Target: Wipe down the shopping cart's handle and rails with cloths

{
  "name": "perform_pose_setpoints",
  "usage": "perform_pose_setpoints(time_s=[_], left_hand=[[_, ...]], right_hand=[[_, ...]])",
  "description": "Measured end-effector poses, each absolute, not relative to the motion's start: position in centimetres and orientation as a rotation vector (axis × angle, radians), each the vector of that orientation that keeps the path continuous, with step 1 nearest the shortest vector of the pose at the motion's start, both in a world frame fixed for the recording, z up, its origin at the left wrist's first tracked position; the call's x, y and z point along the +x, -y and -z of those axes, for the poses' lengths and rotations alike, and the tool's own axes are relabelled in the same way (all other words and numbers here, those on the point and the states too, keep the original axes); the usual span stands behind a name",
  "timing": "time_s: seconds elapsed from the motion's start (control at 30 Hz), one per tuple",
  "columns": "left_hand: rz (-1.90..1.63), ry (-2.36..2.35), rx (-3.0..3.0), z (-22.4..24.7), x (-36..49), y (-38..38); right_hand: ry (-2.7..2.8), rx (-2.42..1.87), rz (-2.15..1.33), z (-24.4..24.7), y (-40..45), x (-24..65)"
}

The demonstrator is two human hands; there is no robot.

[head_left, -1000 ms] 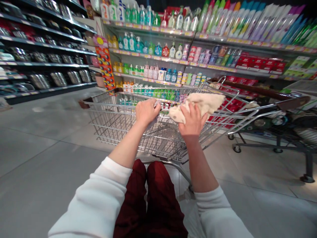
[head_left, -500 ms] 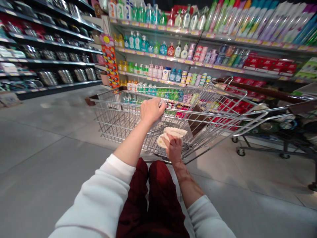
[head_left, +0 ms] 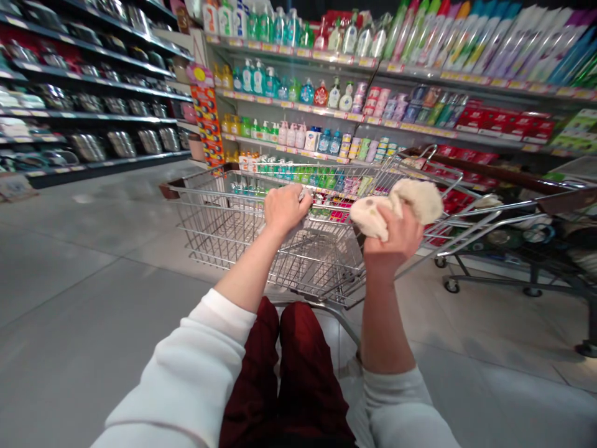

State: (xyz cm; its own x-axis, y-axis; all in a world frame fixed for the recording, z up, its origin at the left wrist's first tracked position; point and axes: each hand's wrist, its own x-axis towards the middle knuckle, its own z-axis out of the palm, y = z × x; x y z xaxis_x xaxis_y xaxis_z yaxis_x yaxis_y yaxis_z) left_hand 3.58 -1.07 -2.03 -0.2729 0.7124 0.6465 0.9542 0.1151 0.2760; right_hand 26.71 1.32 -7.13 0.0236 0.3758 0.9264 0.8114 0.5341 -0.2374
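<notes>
A wire shopping cart stands sideways in front of my knees. My left hand is closed at the cart's near top rail, with something whitish and crumpled, perhaps a cloth, partly showing under its fingers. Over the cart's right part, my right hand is raised and wrapped round a cream fluffy cloth, which bulges out on both sides of the fingers.
Behind the cart, a shelf holds pump bottles, tubs and red boxes. Metal pots fill the shelves at the left. At the right stands another cart on wheels, with dark items in it.
My right hand has moved up and to the right with the cream cloth, from low on the cart's near side to above its right part. My left hand has stayed in place.
</notes>
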Motion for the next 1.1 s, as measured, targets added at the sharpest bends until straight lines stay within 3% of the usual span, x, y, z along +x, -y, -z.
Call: perform_pose_setpoints(time_s=[0.13,0.3,0.47,0.73,0.97,1.1], left_hand=[[0.938,2.033,-1.622,2.1,3.8,1.0],[0.943,2.016,-1.609,2.2,3.6,1.0],[0.887,2.022,-1.652,2.2,3.0,0.9],[0.903,2.031,-1.61,2.2,3.3,1.2],[0.927,1.995,-1.617,2.4,3.3,0.9],[0.959,1.987,-1.595,2.6,3.5,0.8]], right_hand=[[1.587,-1.226,0.497,3.7,-3.0,26.5],[2.013,-1.094,0.479,3.2,-1.3,20.3],[2.093,-1.069,0.506,2.9,-0.6,18.2],[2.314,-0.986,0.62,1.6,-2.7,25.5],[2.025,-1.031,0.807,3.6,-5.2,35.4],[1.916,-1.145,0.781,4.1,-4.0,34.6]])
